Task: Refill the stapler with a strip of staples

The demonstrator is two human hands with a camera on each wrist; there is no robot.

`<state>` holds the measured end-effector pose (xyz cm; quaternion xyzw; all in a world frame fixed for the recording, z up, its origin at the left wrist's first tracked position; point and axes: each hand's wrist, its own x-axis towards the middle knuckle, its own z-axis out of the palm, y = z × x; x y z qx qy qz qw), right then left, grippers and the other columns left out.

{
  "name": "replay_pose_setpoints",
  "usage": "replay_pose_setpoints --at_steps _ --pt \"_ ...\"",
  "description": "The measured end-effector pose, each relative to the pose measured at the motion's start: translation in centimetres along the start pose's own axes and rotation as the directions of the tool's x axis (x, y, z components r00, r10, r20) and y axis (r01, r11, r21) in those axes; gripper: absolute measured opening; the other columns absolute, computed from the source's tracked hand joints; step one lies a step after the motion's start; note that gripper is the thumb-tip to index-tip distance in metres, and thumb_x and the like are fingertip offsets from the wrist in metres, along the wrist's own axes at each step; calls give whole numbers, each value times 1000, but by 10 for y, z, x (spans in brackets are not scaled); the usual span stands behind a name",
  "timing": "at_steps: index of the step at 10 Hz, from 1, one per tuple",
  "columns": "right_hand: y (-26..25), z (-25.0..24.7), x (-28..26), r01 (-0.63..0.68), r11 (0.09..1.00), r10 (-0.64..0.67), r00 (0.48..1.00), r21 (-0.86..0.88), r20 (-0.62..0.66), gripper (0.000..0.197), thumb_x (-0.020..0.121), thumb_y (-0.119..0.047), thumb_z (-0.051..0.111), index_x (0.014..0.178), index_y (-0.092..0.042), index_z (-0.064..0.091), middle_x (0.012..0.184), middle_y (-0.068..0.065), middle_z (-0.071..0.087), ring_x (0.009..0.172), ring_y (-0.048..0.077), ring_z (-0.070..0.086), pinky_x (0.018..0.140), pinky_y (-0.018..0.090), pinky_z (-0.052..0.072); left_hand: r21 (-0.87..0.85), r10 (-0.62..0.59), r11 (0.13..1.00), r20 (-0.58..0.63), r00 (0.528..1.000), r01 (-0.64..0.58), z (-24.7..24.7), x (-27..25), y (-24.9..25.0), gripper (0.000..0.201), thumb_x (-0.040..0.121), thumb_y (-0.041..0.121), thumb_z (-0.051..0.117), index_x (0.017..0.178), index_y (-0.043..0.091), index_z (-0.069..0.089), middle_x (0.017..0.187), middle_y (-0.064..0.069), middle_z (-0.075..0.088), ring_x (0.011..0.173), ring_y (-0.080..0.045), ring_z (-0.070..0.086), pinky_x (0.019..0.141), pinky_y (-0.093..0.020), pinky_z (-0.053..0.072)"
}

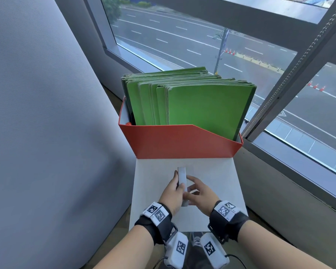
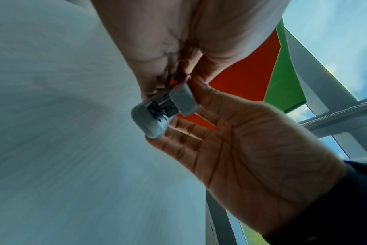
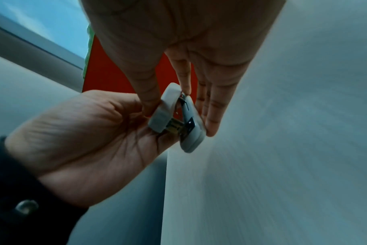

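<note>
A small white stapler (image 1: 182, 178) is held just above the white table (image 1: 213, 177), its length pointing away from me. My left hand (image 1: 172, 192) grips its left side with curled fingers. My right hand (image 1: 197, 189) pinches the near end, thumb on the top cover and fingers under the base. In the left wrist view the stapler (image 2: 163, 111) shows its rear end, with the metal magazine visible between cover and base. The right wrist view shows the stapler (image 3: 178, 119) with cover and base slightly apart. I see no loose strip of staples.
An orange file box (image 1: 182, 144) full of green folders (image 1: 206, 105) stands at the table's far edge. A grey partition (image 1: 47, 133) rises close on the left. A window frame (image 1: 291, 90) and a sill run along the right.
</note>
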<state>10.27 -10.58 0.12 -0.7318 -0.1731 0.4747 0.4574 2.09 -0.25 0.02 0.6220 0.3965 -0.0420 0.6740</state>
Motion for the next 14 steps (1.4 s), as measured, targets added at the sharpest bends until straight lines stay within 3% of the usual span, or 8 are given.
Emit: replay_pose_setpoints --at_steps 3,4,5,7,9,12,13,14 --pt "-41 48 49 86 954 -63 994 -286 90 57 89 -18 56 142 -16 34 142 8 33 115 27 55 94 34 50 -9 -57 998 -180 982 56 -54 26 3 53 98 15 34 149 27 26 131 -4 56 101 -26 62 76 -24 48" --pt "-47 69 69 53 936 -21 995 -348 97 58 92 -20 53 144 -9 29 145 11 29 116 30 53 97 35 49 7 -88 996 -260 962 93 -74 39 -4 53 97 13 34 148 27 28 99 -4 62 70 -17 56 62 -24 47" --pt "-47 86 85 33 917 9 995 -397 104 53 94 -18 48 142 -6 31 141 15 30 113 34 55 88 31 49 -2 -117 993 -286 951 122 -87 52 -13 48 98 15 33 141 35 38 90 -5 63 68 -19 55 64 -25 51" --pt "-43 100 96 -2 877 72 989 -480 128 44 90 -8 49 132 0 37 136 21 29 111 37 55 95 35 48 -4 -139 989 -299 944 145 -93 59 -23 44 99 16 32 141 26 42 82 -4 56 58 -15 45 40 -16 42" --pt "-39 105 100 -19 856 69 995 -516 77 51 87 -11 47 135 0 34 135 21 31 111 39 51 99 45 47 -10 -145 989 -275 950 148 -94 62 -26 49 96 14 36 142 30 39 82 -4 58 64 -20 47 58 -27 40" --pt "-44 95 94 -50 865 97 993 -499 69 45 92 -13 44 133 1 35 137 21 32 116 37 51 101 35 43 65 -131 987 -221 966 149 -96 53 -22 56 97 20 35 150 33 21 86 3 57 75 -17 57 72 -28 51" --pt "-49 75 85 -2 856 50 996 -517 79 63 92 -24 48 144 -3 20 146 16 23 127 31 44 108 38 39 205 -18 977 -236 972 68 -97 40 -25 55 98 30 34 151 28 18 127 4 57 113 -20 57 88 -23 41" --pt "-63 45 69 73 879 -54 997 -471 53 58 92 -25 50 142 -9 27 143 10 28 120 25 49 105 39 43 382 60 924 -226 972 32 -95 18 -38 55 98 25 35 151 21 20 159 -1 23 146 -20 23 111 -23 19"
